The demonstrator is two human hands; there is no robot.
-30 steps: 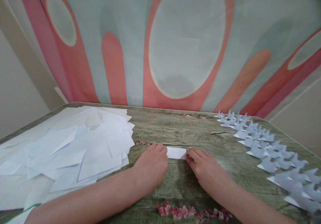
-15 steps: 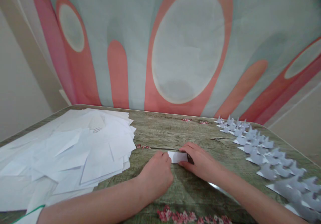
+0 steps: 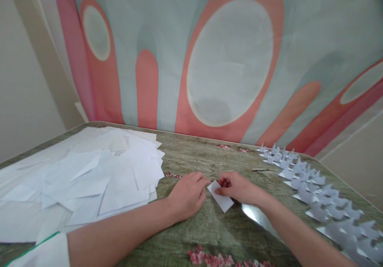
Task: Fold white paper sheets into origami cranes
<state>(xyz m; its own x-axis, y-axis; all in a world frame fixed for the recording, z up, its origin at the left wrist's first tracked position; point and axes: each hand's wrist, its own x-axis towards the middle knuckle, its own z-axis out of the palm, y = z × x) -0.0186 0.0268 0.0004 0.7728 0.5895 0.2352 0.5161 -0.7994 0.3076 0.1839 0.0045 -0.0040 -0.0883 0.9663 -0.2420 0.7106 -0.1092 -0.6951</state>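
A small folded piece of white paper (image 3: pixel 223 201) lies tilted just above the table, one corner toward me. My right hand (image 3: pixel 239 187) pinches its upper right edge, thumb on top and fingers curled behind. At the upper left corner of the paper are the fingertips of my left hand (image 3: pixel 188 194), its fingers drawn together; the thumb is mostly hidden. On the right stand rows of small folded white paper figures (image 3: pixel 304 171) with pointed tips.
A wide, loose pile of white paper sheets (image 3: pixel 119 183) covers the left of the wood-patterned table (image 3: pixel 191 151). Printed pink flowers (image 3: pixel 209 257) decorate its surface. A bright shiny patch (image 3: pixel 257 215) shows beneath my right forearm. Behind the table hangs a grey and coral patterned cloth (image 3: pixel 149 91).
The folded paper has turned from lying crosswise to slanting, its near corner now toward me. My left hand has opened out from a tighter curl, and the view has shifted slightly.
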